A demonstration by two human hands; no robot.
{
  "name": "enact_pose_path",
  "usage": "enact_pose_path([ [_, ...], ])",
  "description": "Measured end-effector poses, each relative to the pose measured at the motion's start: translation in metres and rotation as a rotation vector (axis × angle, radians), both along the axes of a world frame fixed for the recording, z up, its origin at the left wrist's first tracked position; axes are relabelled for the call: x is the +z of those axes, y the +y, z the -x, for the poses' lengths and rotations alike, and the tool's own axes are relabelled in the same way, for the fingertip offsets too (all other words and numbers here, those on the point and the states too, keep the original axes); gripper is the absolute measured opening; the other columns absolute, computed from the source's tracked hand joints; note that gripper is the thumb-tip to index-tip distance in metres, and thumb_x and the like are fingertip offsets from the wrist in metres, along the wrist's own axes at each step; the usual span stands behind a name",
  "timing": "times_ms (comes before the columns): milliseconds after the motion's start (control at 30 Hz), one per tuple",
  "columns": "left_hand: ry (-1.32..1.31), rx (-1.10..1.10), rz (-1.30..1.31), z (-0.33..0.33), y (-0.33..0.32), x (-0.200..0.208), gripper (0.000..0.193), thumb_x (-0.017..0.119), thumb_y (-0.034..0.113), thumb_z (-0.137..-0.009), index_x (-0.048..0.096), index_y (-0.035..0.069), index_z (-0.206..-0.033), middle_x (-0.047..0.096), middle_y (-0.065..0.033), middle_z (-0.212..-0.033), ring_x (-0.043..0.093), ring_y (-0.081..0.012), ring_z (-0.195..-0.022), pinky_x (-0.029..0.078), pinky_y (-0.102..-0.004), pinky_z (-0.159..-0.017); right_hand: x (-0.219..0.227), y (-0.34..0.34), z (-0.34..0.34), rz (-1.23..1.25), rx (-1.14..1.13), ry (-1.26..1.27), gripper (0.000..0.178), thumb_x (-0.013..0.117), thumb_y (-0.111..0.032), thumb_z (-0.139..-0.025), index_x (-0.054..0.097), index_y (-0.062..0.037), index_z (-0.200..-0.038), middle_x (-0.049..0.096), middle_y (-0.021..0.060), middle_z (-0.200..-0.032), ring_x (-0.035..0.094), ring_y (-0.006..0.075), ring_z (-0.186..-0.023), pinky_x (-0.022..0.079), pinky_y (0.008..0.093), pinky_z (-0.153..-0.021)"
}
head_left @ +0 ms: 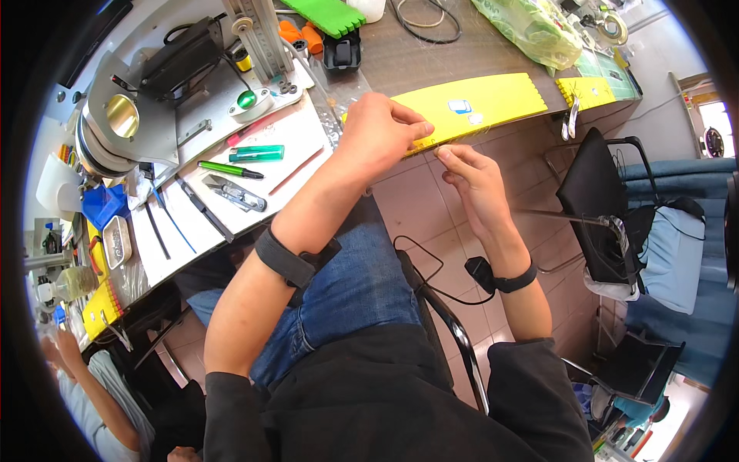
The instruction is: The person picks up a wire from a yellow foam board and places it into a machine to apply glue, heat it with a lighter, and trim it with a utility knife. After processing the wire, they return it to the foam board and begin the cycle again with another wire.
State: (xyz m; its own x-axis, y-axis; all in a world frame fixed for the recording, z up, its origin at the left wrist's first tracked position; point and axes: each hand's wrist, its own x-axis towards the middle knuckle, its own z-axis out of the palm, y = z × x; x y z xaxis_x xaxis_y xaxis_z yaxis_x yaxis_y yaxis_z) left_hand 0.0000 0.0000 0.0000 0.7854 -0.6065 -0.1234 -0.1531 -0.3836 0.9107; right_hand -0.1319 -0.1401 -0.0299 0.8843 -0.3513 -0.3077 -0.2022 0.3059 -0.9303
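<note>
A long yellow strip with notched ends (493,98) lies along the table's front edge, with small blue-and-white pieces (459,106) on it. Over its left end is my left hand (379,137), thumb and fingertips drawn together close to the strip's near edge. Just right of it and lower, in front of the table edge, my right hand (479,189) pinches thumb against forefinger. Whatever either pinch holds is too small to make out. Black straps with small dark devices circle both my forearms.
White paper at left carries a green marker (231,169), a green-teal box (256,153) and a folding multi-tool (235,192). A metal stand machine (258,38) rises behind. Another yellow strip with a clip (585,91) lies right. A black chair (593,192) stands right; another person sits lower left.
</note>
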Motion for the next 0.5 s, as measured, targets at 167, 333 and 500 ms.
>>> enact_pose_path([
  [167, -0.053, 0.031, -0.008, -0.006, -0.004, 0.004, 0.026, 0.079, 0.020, -0.076, 0.075, 0.000, -0.092, 0.071, -0.0110, -0.079, 0.064, -0.0148, -0.070, 0.050, -0.0288, -0.064, 0.001, 0.002, -0.012, 0.113, -0.038, -0.037, 0.019, 0.071, -0.017, -0.087, 0.071, 0.0006, -0.095, 0.054, 0.0025, -0.095, 0.045, 0.0092, -0.078, 0.039, 0.0233, -0.071],
  [333, -0.084, 0.040, -0.017, -0.004, -0.002, 0.003, 0.024, 0.080, 0.020, -0.074, 0.076, 0.001, -0.088, 0.071, -0.0103, -0.077, 0.063, -0.0145, -0.069, 0.049, -0.0297, -0.064, 0.001, 0.006, -0.013, 0.144, -0.051, -0.035, 0.020, 0.072, -0.017, -0.085, 0.072, 0.0011, -0.093, 0.052, 0.0023, -0.094, 0.045, 0.0098, -0.077, 0.039, 0.0235, -0.071],
  [500, -0.086, 0.051, -0.029, 0.000, -0.002, 0.004, 0.023, 0.081, 0.021, -0.070, 0.077, 0.003, -0.085, 0.071, -0.0110, -0.082, 0.065, -0.0175, -0.071, 0.050, -0.0315, -0.067, -0.001, 0.005, -0.012, 0.181, -0.054, -0.005, 0.018, 0.073, -0.016, -0.084, 0.073, 0.0002, -0.092, 0.050, 0.0018, -0.093, 0.044, 0.0097, -0.077, 0.039, 0.0235, -0.071],
])
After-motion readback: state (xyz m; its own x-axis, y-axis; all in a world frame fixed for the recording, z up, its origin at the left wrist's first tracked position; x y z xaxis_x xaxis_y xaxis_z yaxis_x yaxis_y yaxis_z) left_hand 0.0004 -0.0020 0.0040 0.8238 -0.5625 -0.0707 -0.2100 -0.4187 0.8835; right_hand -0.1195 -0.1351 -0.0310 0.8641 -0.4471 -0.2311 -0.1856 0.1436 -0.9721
